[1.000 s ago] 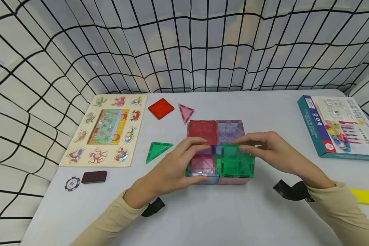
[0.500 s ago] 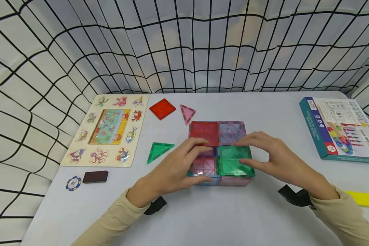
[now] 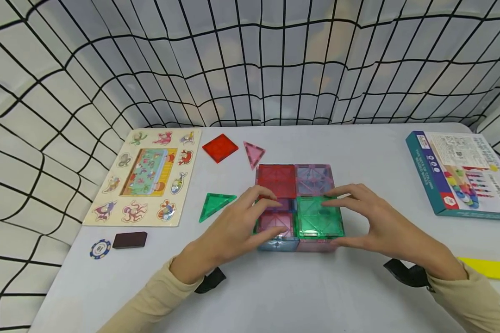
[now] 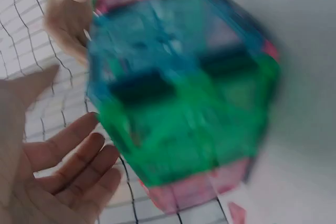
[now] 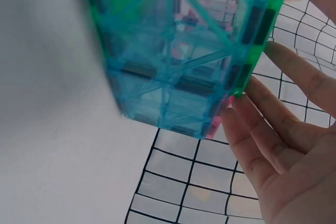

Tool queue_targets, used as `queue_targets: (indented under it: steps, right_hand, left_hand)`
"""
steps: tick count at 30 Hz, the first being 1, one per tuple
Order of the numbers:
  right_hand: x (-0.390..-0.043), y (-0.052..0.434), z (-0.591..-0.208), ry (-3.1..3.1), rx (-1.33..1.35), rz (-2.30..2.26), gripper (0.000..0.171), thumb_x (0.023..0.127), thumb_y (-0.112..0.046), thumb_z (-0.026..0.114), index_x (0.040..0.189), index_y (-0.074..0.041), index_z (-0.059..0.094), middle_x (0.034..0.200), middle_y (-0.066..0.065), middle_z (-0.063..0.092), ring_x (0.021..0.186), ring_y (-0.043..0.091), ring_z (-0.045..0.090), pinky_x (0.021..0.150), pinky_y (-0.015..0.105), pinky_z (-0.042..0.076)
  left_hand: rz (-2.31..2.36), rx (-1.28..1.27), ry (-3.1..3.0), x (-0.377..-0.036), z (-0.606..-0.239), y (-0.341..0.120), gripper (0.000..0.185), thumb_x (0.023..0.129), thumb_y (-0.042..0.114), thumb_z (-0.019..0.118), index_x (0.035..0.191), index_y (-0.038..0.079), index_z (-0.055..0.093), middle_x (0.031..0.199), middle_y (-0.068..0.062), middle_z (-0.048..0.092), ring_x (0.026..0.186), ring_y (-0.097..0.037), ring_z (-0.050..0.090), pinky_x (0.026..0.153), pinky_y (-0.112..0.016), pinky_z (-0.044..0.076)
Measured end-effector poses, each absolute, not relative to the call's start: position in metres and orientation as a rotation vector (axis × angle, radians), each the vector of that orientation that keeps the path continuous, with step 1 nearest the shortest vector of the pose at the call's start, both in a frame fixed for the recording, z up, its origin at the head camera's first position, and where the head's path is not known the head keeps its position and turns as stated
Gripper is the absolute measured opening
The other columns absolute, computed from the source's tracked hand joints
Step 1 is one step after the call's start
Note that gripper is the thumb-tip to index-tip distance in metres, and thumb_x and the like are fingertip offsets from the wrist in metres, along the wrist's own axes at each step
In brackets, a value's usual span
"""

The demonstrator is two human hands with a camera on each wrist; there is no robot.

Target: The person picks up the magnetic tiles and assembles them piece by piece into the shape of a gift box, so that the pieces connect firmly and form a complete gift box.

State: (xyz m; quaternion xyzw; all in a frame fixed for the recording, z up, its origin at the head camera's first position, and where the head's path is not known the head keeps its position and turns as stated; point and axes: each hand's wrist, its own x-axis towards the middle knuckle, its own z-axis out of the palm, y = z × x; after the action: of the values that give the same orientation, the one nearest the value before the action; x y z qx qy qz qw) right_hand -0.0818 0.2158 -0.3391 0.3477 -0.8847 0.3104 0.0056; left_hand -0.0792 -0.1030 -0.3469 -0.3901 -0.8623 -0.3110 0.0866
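The left hand is laid with relaxed, straight fingers against the left side of the magnetic tile box, fingertips on its top; the right hand is spread about the right side, fingers touching the green tile on top. The box stands mid-surface, near the front edge. It is judged light, with stiff, smooth plastic panels held only at their edges, so it is probably easily collapsed; it is best held by opposite side walls, low down, with gentle pressure.
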Motion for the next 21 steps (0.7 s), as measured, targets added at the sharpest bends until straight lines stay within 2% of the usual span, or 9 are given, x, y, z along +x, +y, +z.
queue_targets:
  steps: [2,4,9,12,17,19,21]
  right_hand:
    - [-0.082,0.216,-0.340,-2.755,1.083,0.958,0.069,0.069,-0.022,0.100,0.132,-0.017,0.070,0.141,0.004,0.059,0.130,0.027,0.052,0.097,0.061,0.054]
    - [-0.082,0.216,-0.341,-2.741,1.078,0.947,0.070,0.069,-0.020,0.100,0.131,-0.016,0.071,0.141,0.005,0.060,0.130,0.028,0.052,0.097,0.061,0.055]
    - [-0.081,0.218,-0.343,-2.713,1.085,0.919,0.070,0.068,-0.018,0.101,0.131,-0.016,0.071,0.139,0.004,0.062,0.129,0.025,0.053,0.096,0.058,0.056]
    - [-0.082,0.218,-0.344,-2.705,1.087,0.902,0.070,0.068,-0.019,0.101,0.131,-0.016,0.070,0.139,0.002,0.062,0.128,0.022,0.053,0.098,0.050,0.057]
    - [-0.083,0.218,-0.346,-2.694,1.089,0.931,0.070,0.069,-0.019,0.100,0.132,-0.017,0.069,0.139,0.000,0.062,0.129,0.019,0.052,0.106,0.026,0.050]
    - [-0.083,0.219,-0.346,-2.692,1.086,0.941,0.071,0.069,-0.020,0.100,0.132,-0.018,0.069,0.138,0.000,0.062,0.129,0.019,0.052,0.107,0.025,0.048]
    - [-0.083,0.220,-0.346,-2.692,1.080,0.941,0.072,0.068,-0.021,0.101,0.132,-0.018,0.068,0.138,0.000,0.062,0.129,0.018,0.052,0.106,0.032,0.051]
  left_hand:
    - [-0.954,-1.139,-2.602,-0.076,-0.342,-0.097,0.031,0.095,0.022,0.080,0.118,0.002,0.073,0.117,-0.006,0.064,0.106,-0.017,0.061,0.091,-0.030,0.056]
    - [-0.981,-1.098,-2.682,-0.073,-0.337,-0.088,0.028,0.098,0.021,0.075,0.118,0.001,0.073,0.112,-0.005,0.068,0.104,-0.017,0.064,0.091,-0.031,0.057]
    - [-1.239,-0.977,-2.918,-0.073,-0.333,-0.067,0.043,0.104,0.022,0.068,0.137,-0.003,0.056,0.107,-0.005,0.077,0.094,-0.013,0.072,0.079,-0.026,0.059]
    - [-1.449,-0.891,-2.968,-0.075,-0.334,-0.059,0.052,0.101,0.018,0.072,0.143,0.000,0.047,0.101,-0.004,0.079,0.083,-0.009,0.072,0.073,-0.023,0.057]
    - [-1.712,-0.719,-2.972,-0.077,-0.335,-0.056,0.061,0.092,0.013,0.083,0.139,0.002,0.046,0.091,0.001,0.076,0.076,-0.005,0.070,0.072,-0.023,0.056]
    - [-1.770,-0.685,-2.964,-0.077,-0.336,-0.056,0.061,0.090,0.012,0.084,0.137,0.001,0.047,0.088,0.003,0.075,0.075,-0.006,0.069,0.072,-0.024,0.056]
    - [-1.793,-0.677,-2.961,-0.078,-0.336,-0.055,0.060,0.088,0.011,0.086,0.135,0.001,0.049,0.087,0.004,0.074,0.074,-0.006,0.069,0.073,-0.023,0.056]
